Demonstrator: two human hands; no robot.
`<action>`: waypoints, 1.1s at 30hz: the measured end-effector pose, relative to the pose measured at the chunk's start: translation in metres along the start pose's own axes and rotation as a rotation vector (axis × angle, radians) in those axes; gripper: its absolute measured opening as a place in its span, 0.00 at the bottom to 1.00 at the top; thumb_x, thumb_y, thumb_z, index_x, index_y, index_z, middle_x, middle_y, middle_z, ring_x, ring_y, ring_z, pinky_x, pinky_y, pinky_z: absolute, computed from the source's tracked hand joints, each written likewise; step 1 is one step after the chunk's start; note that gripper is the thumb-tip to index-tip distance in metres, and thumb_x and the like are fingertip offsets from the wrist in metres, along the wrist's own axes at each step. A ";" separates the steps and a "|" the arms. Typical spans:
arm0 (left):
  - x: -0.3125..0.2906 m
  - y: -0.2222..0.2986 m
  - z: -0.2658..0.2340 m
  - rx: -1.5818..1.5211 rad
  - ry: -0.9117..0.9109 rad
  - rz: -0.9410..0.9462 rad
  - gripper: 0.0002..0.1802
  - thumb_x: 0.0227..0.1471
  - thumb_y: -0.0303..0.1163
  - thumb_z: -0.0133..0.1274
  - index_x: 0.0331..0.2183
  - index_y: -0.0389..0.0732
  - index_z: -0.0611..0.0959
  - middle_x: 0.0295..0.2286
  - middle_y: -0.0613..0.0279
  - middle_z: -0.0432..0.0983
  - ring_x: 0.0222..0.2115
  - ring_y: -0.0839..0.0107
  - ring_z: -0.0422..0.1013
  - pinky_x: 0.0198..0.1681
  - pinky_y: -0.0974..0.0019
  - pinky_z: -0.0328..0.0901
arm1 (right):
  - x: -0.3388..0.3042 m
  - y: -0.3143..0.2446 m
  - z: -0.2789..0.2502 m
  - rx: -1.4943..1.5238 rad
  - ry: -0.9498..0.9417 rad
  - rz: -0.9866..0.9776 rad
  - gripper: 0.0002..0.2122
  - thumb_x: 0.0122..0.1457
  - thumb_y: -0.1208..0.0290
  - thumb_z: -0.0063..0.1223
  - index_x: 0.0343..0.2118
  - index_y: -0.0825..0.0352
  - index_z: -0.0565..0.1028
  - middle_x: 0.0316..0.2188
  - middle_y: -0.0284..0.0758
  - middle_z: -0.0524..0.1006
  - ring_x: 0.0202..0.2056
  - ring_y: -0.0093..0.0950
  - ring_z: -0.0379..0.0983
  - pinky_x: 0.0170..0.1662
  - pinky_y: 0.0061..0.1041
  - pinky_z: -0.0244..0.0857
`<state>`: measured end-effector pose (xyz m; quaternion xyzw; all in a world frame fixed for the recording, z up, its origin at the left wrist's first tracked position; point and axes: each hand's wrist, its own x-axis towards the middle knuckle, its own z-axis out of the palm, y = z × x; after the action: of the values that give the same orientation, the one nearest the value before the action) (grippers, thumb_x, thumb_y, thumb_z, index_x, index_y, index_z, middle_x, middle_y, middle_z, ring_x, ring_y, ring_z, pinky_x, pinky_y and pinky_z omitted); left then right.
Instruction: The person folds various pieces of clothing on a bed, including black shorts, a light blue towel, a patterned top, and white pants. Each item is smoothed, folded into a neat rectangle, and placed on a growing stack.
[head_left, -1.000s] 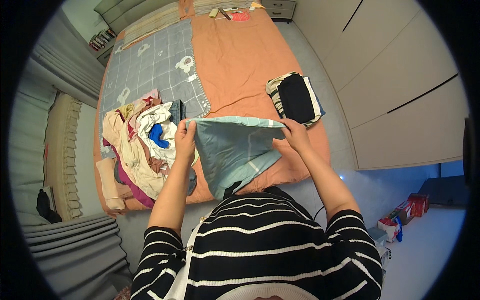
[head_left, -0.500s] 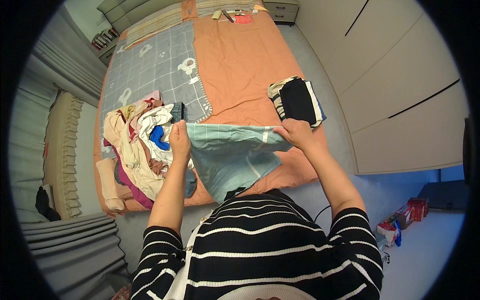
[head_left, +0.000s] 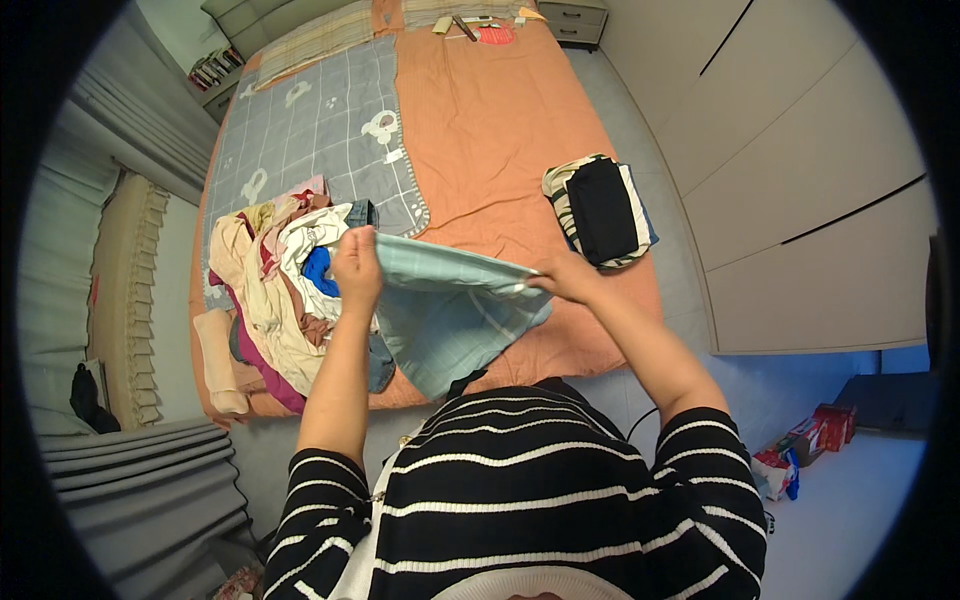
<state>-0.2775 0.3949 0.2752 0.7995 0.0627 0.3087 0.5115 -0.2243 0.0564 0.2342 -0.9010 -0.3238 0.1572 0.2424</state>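
Note:
A light teal cloth point(head_left: 440, 320) with white stripes hangs stretched between my hands over the near edge of the bed. My left hand point(head_left: 357, 268) is closed on its upper left corner, beside the clothes heap. At the cloth's right end, my right hand point(head_left: 566, 278) pinches the edge, a little lower than the left. The cloth's lower part droops in loose folds toward my body; whether it is a garment or a plain piece of fabric, I cannot tell. A loose heap of clothes point(head_left: 275, 270) lies left of the cloth, with cream, white, blue and magenta pieces.
On the bed's right side sits a stack of folded clothes point(head_left: 603, 212), black on top. A grey patterned blanket point(head_left: 330, 130) covers the far left of the orange bedsheet point(head_left: 490, 130). Wardrobe doors point(head_left: 790, 150) stand at right; red packages point(head_left: 825, 430) lie on the floor.
My right hand has moved left and slightly down with its end of the cloth. The cloth now slopes down to the right and sags more; my left hand has stayed nearly in place.

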 end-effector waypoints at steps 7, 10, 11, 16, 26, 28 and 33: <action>0.012 -0.043 0.001 -0.063 0.012 -0.094 0.14 0.59 0.36 0.48 0.29 0.34 0.78 0.22 0.69 0.71 0.24 0.82 0.63 0.28 0.76 0.60 | -0.022 0.066 -0.037 0.079 0.118 0.149 0.07 0.48 0.66 0.59 0.27 0.63 0.79 0.22 0.41 0.76 0.26 0.41 0.74 0.30 0.35 0.66; 0.038 -0.059 0.003 -0.244 -0.052 -0.261 0.14 0.59 0.37 0.48 0.30 0.36 0.79 0.24 0.72 0.72 0.25 0.86 0.63 0.29 0.78 0.58 | -0.001 0.076 -0.066 0.219 0.276 0.128 0.06 0.49 0.70 0.57 0.28 0.67 0.78 0.22 0.42 0.76 0.25 0.36 0.74 0.30 0.32 0.65; 0.049 -0.062 -0.002 -0.317 -0.076 -0.335 0.13 0.59 0.37 0.48 0.31 0.36 0.79 0.25 0.72 0.72 0.25 0.86 0.63 0.29 0.78 0.59 | 0.007 0.066 -0.081 0.331 0.324 0.130 0.06 0.49 0.71 0.57 0.28 0.69 0.77 0.22 0.40 0.75 0.24 0.30 0.73 0.30 0.28 0.64; 0.070 -0.041 -0.032 -0.613 -0.180 -0.516 0.15 0.58 0.39 0.48 0.35 0.36 0.77 0.29 0.64 0.77 0.28 0.77 0.72 0.34 0.73 0.67 | 0.016 0.022 -0.137 0.492 0.313 0.236 0.07 0.49 0.72 0.60 0.29 0.68 0.76 0.24 0.31 0.77 0.27 0.19 0.71 0.32 0.21 0.65; 0.091 -0.111 -0.013 -0.446 -0.213 -0.572 0.13 0.58 0.35 0.48 0.40 0.36 0.78 0.34 0.66 0.75 0.33 0.78 0.69 0.39 0.74 0.63 | 0.096 0.082 -0.084 0.872 0.456 0.304 0.11 0.50 0.79 0.58 0.38 0.70 0.76 0.31 0.32 0.77 0.33 0.21 0.72 0.39 0.22 0.66; 0.133 -0.089 -0.005 -0.458 -0.141 -0.462 0.12 0.58 0.36 0.48 0.38 0.37 0.78 0.32 0.69 0.75 0.32 0.80 0.68 0.38 0.74 0.62 | 0.124 0.074 -0.116 0.829 0.503 0.298 0.11 0.51 0.76 0.58 0.38 0.70 0.76 0.31 0.31 0.76 0.33 0.21 0.71 0.38 0.21 0.64; 0.218 -0.015 -0.009 -0.664 -0.036 -0.176 0.15 0.60 0.35 0.46 0.41 0.34 0.76 0.34 0.62 0.75 0.34 0.76 0.70 0.40 0.72 0.65 | 0.158 0.031 -0.205 0.943 0.888 -0.099 0.12 0.51 0.79 0.58 0.40 0.70 0.75 0.32 0.30 0.76 0.34 0.19 0.71 0.39 0.17 0.64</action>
<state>-0.1044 0.4997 0.3582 0.5862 0.0185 0.2525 0.7696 -0.0012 0.0712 0.3679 -0.6613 -0.1302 -0.1162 0.7296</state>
